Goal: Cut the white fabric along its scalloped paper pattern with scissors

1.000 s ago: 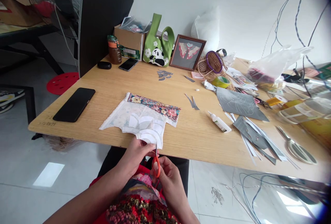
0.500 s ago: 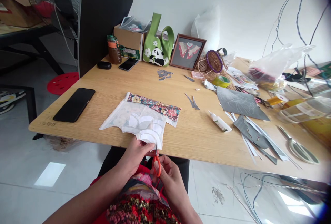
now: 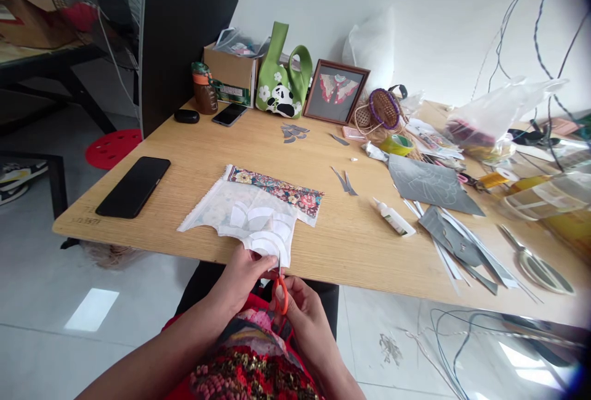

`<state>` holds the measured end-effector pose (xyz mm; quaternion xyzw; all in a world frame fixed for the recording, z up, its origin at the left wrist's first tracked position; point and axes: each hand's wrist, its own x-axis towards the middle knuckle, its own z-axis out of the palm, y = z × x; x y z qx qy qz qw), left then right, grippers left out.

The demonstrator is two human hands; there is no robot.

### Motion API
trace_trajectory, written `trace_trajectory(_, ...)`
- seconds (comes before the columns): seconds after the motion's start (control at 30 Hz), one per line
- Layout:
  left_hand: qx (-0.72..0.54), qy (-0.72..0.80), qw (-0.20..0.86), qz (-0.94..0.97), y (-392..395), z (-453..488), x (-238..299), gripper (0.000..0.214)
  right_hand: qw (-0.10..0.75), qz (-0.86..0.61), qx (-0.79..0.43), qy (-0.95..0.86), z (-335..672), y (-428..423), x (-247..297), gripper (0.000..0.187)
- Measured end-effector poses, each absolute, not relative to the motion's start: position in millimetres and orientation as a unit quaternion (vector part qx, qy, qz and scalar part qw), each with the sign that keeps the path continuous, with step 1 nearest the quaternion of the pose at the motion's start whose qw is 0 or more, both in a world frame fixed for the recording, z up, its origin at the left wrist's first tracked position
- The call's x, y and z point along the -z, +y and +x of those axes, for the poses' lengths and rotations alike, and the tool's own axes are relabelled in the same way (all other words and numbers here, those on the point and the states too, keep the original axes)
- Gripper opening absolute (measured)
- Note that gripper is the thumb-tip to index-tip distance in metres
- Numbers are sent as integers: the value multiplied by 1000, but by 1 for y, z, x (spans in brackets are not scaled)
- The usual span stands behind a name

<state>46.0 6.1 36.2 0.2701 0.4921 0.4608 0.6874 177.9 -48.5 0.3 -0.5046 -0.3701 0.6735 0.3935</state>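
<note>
A piece of floral fabric (image 3: 212,206) lies pale side up over the front edge of the table, with a strip folded back to show its flower print. White curved paper pieces (image 3: 270,241) rest on its pale side. My left hand (image 3: 244,274) pinches the fabric's near edge, thumb on top. In my right hand (image 3: 302,308) are small scissors with orange handles (image 3: 281,298), fingers closed around the loops. Their blades point away from me and meet the fabric just right of my left thumb. The blade tips are partly hidden there.
A phone (image 3: 133,188) lies at the left. To the right are a glue bottle (image 3: 393,218), grey and white paper strips (image 3: 455,246) and larger scissors (image 3: 538,264). Behind stand a green panda bag (image 3: 281,89), a picture frame (image 3: 336,92) and a bottle (image 3: 204,89).
Both hands, the fabric and the scissors look almost the same. The whole view has shifted very slightly.
</note>
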Motion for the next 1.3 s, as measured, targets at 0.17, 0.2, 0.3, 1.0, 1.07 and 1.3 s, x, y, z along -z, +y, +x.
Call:
trace_trajectory(0.17, -461, 490, 686, 277, 6, 46, -35, 37, 395, -505, -671, -371, 177, -49, 0, 43)
trace_trajectory(0.2, -460, 488, 688, 277, 6, 46, -35, 36, 397, -505, -670, -371, 177, -49, 1, 43)
trace_trajectory(0.3, -458, 487, 690, 277, 7, 46, -34, 35, 401, -505, -669, -370, 177, -49, 1, 43)
trace_trajectory(1.0, -466, 478, 689, 284, 6, 46, -30, 31, 402, -508, -667, -368, 180, -50, 4, 45)
trace_trajectory(1.07, -461, 477, 690, 289, 6, 45, -29, 27, 401, -500, -674, -368, 180, -49, 3, 44)
trace_trajectory(1.3, -467, 475, 689, 287, 6, 46, -29, 26, 400, -489, -685, -364, 181, -46, 1, 45)
